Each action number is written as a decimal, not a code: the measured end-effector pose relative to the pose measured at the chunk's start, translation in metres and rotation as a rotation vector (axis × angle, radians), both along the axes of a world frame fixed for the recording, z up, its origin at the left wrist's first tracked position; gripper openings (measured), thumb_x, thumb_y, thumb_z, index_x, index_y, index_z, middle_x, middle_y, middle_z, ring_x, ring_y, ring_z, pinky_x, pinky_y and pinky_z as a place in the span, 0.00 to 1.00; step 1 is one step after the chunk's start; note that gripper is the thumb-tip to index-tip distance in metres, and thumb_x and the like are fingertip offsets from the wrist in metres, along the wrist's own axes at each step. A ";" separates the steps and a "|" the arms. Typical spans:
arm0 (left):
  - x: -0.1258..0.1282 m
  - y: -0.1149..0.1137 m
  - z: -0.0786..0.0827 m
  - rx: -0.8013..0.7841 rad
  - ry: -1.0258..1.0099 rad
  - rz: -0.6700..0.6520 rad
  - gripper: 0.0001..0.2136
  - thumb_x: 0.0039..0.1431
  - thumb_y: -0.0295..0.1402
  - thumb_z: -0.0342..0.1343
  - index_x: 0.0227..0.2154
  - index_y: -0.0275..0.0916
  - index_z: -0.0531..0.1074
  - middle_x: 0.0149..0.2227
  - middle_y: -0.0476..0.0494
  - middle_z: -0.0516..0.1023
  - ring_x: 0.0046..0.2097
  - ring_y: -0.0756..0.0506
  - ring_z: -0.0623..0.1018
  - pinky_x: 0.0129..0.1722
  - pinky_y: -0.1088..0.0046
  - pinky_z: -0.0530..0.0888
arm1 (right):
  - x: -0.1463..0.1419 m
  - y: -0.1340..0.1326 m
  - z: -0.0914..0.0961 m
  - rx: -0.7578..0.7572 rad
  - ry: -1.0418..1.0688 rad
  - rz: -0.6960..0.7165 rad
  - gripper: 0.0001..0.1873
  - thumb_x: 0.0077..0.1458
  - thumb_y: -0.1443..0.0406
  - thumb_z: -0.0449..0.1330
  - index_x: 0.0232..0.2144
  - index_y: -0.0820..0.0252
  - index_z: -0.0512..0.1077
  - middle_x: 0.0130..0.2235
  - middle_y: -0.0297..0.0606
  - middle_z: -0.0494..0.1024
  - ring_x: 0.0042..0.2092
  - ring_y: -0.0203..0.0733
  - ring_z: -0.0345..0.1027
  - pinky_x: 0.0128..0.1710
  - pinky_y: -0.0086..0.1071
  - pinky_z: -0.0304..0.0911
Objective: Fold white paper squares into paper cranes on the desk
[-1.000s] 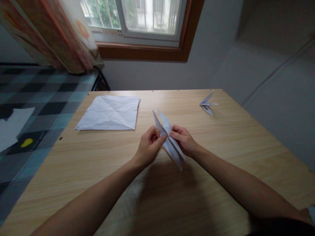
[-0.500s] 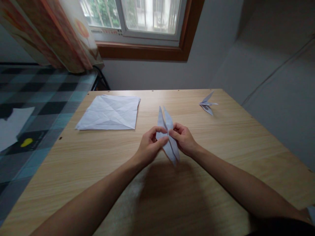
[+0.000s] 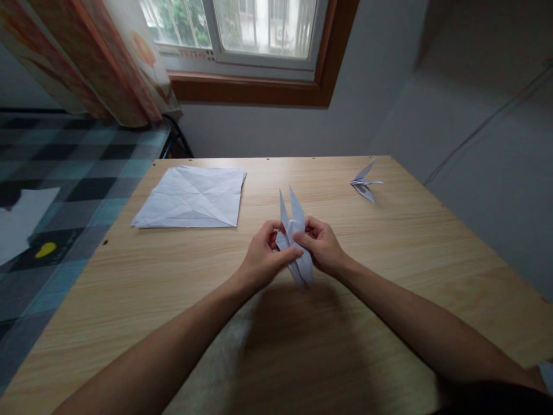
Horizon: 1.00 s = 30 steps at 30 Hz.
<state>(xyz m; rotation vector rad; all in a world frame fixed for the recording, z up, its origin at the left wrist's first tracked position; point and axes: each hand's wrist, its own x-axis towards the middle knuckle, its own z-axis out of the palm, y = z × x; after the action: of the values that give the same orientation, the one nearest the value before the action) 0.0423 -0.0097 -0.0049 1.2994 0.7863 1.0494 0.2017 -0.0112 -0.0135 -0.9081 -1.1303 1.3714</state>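
Between my hands, above the wooden table (image 3: 194,340), is a folded sheet of white paper (image 3: 297,214) with two narrow points at its far end and more points toward me. My left hand (image 3: 268,253) is closed on its left side, the thumb lying across the near part. From the right, my right hand (image 3: 322,245) pinches the paper with its thumb on top and the fingers curled behind. Some fingertips are hidden by the paper. At the table's back right lies another folded paper figure (image 3: 364,182), its thin points spread out.
Creased square white sheets (image 3: 194,199) lie stacked at the table's back left. Left of the table is a checked cloth surface (image 3: 64,138) with a torn white paper (image 3: 30,219) on it. Beyond the table are a wall, a window (image 3: 263,29) and a curtain (image 3: 99,63).
The folded paper has turned slightly in my hands, and a flap now stands up in its middle. My left thumb has shifted a little to the right across it.
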 end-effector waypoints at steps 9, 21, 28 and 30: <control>-0.003 0.003 0.005 0.115 0.057 0.021 0.11 0.42 0.37 0.71 0.26 0.36 0.77 0.36 0.46 0.73 0.38 0.46 0.73 0.38 0.71 0.71 | 0.002 0.000 -0.004 0.015 -0.021 0.017 0.20 0.44 0.53 0.73 0.26 0.57 0.69 0.24 0.28 0.71 0.26 0.33 0.61 0.26 0.29 0.56; 0.000 0.005 0.001 -0.130 -0.075 0.074 0.17 0.42 0.36 0.71 0.29 0.38 0.68 0.27 0.52 0.76 0.28 0.51 0.73 0.30 0.76 0.68 | 0.004 -0.004 0.006 0.013 0.078 0.090 0.15 0.50 0.53 0.66 0.29 0.56 0.70 0.24 0.27 0.64 0.24 0.32 0.53 0.25 0.27 0.49; -0.002 0.008 0.000 -0.174 -0.174 0.012 0.15 0.45 0.32 0.68 0.34 0.37 0.69 0.29 0.51 0.78 0.32 0.50 0.77 0.34 0.76 0.72 | 0.000 -0.002 0.000 0.089 0.013 0.026 0.13 0.42 0.67 0.65 0.33 0.55 0.68 0.26 0.27 0.68 0.26 0.33 0.59 0.25 0.26 0.55; -0.002 0.009 -0.001 -0.173 -0.192 0.017 0.14 0.45 0.30 0.67 0.34 0.37 0.70 0.30 0.51 0.78 0.32 0.50 0.78 0.35 0.76 0.73 | -0.001 -0.001 -0.002 0.157 -0.040 -0.020 0.17 0.41 0.68 0.68 0.35 0.54 0.67 0.29 0.28 0.70 0.29 0.33 0.63 0.27 0.27 0.59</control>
<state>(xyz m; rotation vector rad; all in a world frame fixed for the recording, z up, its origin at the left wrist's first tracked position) 0.0400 -0.0007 -0.0060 1.0309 0.7258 1.0774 0.2012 -0.0125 -0.0159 -0.8347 -1.2381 1.2346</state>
